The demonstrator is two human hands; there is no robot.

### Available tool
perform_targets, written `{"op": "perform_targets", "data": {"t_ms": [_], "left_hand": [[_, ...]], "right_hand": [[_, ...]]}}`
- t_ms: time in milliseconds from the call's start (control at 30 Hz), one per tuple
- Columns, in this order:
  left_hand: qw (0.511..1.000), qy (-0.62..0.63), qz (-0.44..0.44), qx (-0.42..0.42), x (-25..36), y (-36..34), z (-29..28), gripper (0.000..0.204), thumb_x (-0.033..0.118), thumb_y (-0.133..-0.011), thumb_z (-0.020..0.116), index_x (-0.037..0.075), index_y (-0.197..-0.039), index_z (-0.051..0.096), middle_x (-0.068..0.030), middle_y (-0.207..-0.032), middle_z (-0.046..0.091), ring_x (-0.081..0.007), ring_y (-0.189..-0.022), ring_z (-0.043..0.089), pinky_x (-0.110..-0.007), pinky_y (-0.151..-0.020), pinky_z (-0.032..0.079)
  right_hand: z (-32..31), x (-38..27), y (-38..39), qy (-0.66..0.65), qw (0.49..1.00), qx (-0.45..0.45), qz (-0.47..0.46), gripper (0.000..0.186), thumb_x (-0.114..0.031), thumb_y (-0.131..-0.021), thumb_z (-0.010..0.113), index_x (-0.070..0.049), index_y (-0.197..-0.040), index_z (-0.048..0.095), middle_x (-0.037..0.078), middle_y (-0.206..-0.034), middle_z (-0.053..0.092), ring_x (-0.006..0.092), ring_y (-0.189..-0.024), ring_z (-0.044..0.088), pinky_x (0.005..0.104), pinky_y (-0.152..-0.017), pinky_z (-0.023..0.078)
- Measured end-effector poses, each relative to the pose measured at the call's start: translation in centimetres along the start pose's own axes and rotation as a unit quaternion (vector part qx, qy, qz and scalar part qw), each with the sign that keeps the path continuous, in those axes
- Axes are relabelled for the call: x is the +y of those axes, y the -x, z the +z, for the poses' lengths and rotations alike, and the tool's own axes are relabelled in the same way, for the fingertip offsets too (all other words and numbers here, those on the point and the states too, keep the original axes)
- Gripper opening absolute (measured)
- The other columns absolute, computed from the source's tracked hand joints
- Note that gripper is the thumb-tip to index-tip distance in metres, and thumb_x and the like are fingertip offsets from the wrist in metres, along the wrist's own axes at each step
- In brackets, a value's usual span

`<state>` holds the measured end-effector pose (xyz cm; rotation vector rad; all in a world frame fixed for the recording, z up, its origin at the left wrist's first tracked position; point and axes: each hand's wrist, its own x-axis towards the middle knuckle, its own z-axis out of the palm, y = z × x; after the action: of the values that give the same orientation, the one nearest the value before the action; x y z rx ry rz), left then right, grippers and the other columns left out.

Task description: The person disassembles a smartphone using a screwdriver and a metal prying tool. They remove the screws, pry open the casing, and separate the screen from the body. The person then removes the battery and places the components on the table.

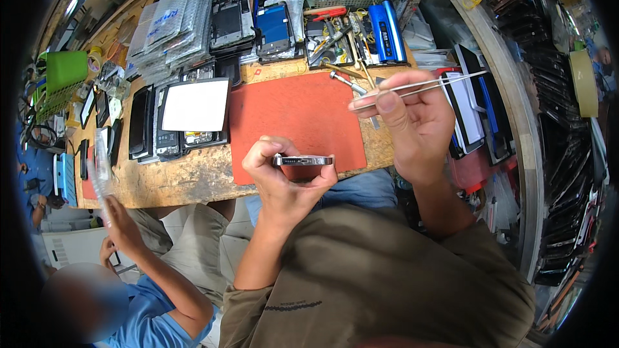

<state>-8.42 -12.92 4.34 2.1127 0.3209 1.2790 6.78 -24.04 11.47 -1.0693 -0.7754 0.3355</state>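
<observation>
Gripping phone (303, 161), left hand (280, 192); pinching tweezers (445, 81), right hand (420, 127); blue handwriting (166, 18) on bubble-wrap (184, 35).

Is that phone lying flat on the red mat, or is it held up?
Held up: the left grip holds the phone between thumb and fingers, and its narrow end faces us.

1 head-worn fisheye faces down, near the workbench (187, 177).
</observation>
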Motion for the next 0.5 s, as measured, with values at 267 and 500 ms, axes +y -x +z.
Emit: {"op": "perform_targets", "data": {"t_ms": [267,500], "left_hand": [[0.999,0.042,0.019,0.023,-0.6,1.7,-0.6,0.084,0.012,-0.069,0.094,0.011,-0.123,0.03,-0.0099,-0.095,0.05,-0.0184,-0.078,0.056,-0.033,-0.068,0.05],[0.999,0.038,0.02,0.029,-0.7,1.8,-0.9,0.085,0.014,-0.07,0.095,0.011,-0.125,0.03,-0.01,-0.098,0.05,-0.0194,-0.08,0.056,-0.034,-0.071,0.053]], "right_hand": [[-1.5,1.2,0.9,0.095,0.995,-0.011,0.005,0.017,-0.01,-0.101,0.075,0.0,-0.111,0.065,0.004,-0.1,0.067,0.0067,-0.089,0.063,0.0236,-0.079,0.052],[-1.1,0.3,0.3,0.091,0.992,-0.034,0.075,0.019,-0.015,-0.105,0.07,0.0,-0.115,0.064,0.004,-0.099,0.067,0.0061,-0.086,0.062,0.0219,-0.076,0.05]]}}
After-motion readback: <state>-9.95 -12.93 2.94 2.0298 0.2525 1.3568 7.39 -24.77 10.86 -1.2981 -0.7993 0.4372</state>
